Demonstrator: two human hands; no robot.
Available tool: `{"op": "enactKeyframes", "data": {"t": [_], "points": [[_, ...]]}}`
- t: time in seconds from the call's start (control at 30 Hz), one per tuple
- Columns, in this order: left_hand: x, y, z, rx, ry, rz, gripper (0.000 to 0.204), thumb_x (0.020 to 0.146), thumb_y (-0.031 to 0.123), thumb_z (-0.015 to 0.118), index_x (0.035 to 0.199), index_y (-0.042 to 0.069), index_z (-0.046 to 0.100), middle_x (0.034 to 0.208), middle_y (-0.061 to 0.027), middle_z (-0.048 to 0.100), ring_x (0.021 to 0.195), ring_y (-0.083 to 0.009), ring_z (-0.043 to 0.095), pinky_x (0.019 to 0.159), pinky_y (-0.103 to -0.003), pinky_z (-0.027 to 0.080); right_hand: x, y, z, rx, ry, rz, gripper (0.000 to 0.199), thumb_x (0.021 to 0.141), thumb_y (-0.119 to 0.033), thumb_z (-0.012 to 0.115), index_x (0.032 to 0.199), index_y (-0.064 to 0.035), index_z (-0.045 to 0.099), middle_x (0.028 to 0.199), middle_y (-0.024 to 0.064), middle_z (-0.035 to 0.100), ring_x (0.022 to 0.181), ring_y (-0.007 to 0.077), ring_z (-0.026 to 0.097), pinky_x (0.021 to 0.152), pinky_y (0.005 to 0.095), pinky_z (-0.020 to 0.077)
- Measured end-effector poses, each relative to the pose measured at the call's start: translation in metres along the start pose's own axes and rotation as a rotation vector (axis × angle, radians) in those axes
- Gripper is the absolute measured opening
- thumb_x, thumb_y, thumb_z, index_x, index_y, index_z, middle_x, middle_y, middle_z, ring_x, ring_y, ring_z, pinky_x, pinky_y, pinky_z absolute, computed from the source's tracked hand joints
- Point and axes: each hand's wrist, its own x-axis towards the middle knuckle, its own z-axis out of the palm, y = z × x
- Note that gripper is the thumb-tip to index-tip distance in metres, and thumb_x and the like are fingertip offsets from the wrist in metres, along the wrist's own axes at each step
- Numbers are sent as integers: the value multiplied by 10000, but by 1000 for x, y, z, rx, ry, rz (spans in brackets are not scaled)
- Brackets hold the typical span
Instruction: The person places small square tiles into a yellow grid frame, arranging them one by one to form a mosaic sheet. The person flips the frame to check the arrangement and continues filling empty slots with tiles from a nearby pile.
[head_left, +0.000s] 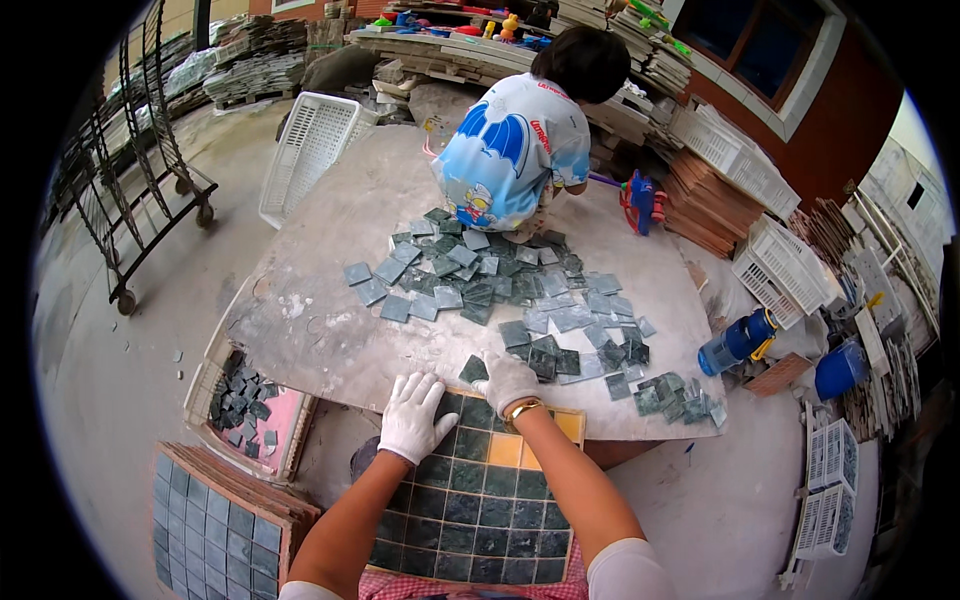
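Observation:
A grid tray (478,508) filled mostly with square dark green stone tiles lies in front of me, its far end by the table's edge. A few of its cells near the far right show bare orange-yellow. My left hand (412,418), in a white glove, rests with fingers stretched out at the tray's far left corner. My right hand (507,382), also gloved, pinches a dark green stone tile (473,370) just beyond the tray's far edge. Loose square tiles (448,297), grey-green and dark green, lie spread and overlapping on the table ahead.
On the pale table (330,330) a person (515,150) sits with their back to me. A crate (290,440) of tile pieces and a stack of tiled trays (215,525) stand left. A blue bottle (738,342) is right; a wheeled metal rack (130,190) stands far left.

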Motion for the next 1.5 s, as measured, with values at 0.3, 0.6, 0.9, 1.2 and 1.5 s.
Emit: {"op": "enactKeyframes", "data": {"t": [0.3, 0.6, 0.9, 1.2, 1.5], "points": [[-3, -1, 4, -14, -26, -36, 530, 748, 336, 670, 1154, 20, 543, 1228, -140, 533, 1210, -323, 436, 1057, -440, 296, -34, 35, -29, 324, 5, -163, 348, 778, -224, 687, 1077, -63, 611, 1000, 186, 640, 947, 339, 615, 824, 381, 488], [-7, 3, 7, 44, -27, -35, 527, 788, 336, 641, 1193, 17, 532, 1261, -158, 519, 1228, -343, 425, 1058, -467, 292, -110, 55, -1, 366, -3, -315, 288, 803, -201, 649, 1052, -65, 602, 946, 93, 612, 874, 279, 609, 750, 371, 493], [-30, 59, 11, -133, -155, 118, 521, 785, 170, 634, 1268, 34, 493, 1305, -150, 504, 1236, -322, 450, 1056, -475, 304, -96, 69, 13, 318, -76, -525, 236, 819, -189, 607, 1028, -83, 638, 911, 88, 584, 895, 274, 581, 786, 376, 480], [-26, 60, 8, -288, -44, 214, 254, 749, 36, 625, 1003, 49, 633, 1083, -121, 628, 1047, -287, 586, 943, -429, 436, -25, 109, 2, 375, 128, -193, 260, 857, -156, 532, 1085, -67, 619, 1008, 148, 618, 918, 334, 595, 806, 395, 487], [-28, 64, 17, -103, -59, 76, 213, 794, 121, 605, 1004, 87, 600, 1176, -117, 550, 1148, -316, 501, 973, -423, 410, -15, 111, -25, 313, 31, -52, 257, 835, -167, 564, 1076, -93, 613, 1104, 135, 597, 991, 333, 582, 839, 396, 483]]}}
